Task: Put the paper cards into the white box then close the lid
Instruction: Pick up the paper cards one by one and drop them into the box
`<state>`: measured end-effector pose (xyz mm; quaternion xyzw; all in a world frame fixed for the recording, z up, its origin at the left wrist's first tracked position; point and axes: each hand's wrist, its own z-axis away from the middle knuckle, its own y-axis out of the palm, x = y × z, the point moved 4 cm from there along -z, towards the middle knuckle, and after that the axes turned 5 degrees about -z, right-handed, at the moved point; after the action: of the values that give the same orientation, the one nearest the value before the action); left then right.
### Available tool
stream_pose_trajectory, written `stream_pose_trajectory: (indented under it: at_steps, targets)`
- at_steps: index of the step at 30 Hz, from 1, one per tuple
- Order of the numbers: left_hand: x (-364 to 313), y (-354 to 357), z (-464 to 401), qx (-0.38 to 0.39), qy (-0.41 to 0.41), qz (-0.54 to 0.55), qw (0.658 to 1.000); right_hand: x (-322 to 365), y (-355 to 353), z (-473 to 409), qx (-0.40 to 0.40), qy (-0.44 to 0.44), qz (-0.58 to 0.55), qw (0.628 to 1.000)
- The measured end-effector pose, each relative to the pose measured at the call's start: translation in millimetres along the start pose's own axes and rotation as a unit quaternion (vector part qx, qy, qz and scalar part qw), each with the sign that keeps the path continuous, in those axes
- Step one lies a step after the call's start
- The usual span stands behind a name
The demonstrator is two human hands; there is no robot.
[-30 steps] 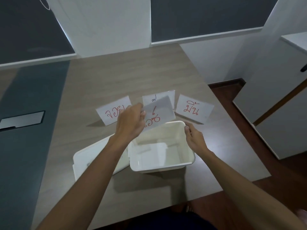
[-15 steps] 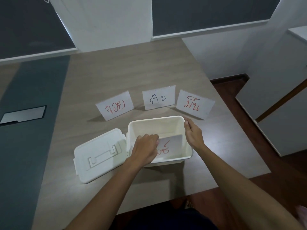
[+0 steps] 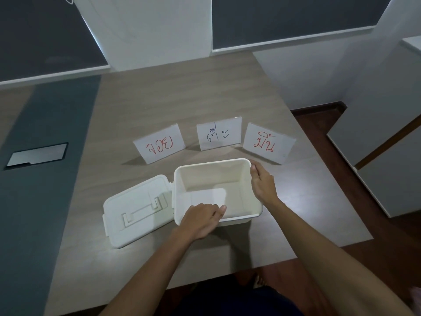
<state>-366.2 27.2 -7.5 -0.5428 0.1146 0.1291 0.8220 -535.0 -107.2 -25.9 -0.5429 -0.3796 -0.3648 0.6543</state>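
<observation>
Grey wood-grain table (image 3: 136, 106) carried everything, with a dark strip along its left side and pale walls beyond. You had the white box (image 3: 255, 209) open near the table's front edge, its lid (image 3: 136, 210) swung out to the left and lying flat. One pale card (image 3: 207, 197) lay on the box floor, blank side showing or too washed out to read.

Your left hand (image 3: 200, 221) rested over the near rim, fingers loosely curled together and gripping nothing that could be seen. Your right hand (image 3: 262, 181) was closed on the box's right wall, thumb inside the far corner, steadying it.

Three cards stood propped in a row just beyond the box: the left card (image 3: 159, 143) with red writing, the middle card (image 3: 218, 133) with dark writing, and the right card (image 3: 268, 143) with red writing.

To do this step well, you would likely have kept the right hand bracing the box, since it looked light enough to skid. Reaching over the far rim for the left card first seemed sensible. Pinching each card by its top edge and laying it flat on the one inside would have left room for the lid to shut cleanly.
</observation>
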Motion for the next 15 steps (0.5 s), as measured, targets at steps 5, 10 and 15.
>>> stream_pose_trajectory:
  at_steps: [5, 10, 15]
  targets:
    - [9, -10, -8, -0.012, -0.046, 0.039, 0.998, 3, 1, -1, 0.011, -0.007, -0.008, 1.0]
    - [18, -47, -21, -0.076, -0.08, 0.085, 0.99, 6, 4, -11, 0.031, -0.024, -0.001, 0.999]
    - [44, -98, -40, -0.219, -0.079, 0.113, 0.966, 9, 7, -18, 0.041, -0.027, 0.004, 0.999]
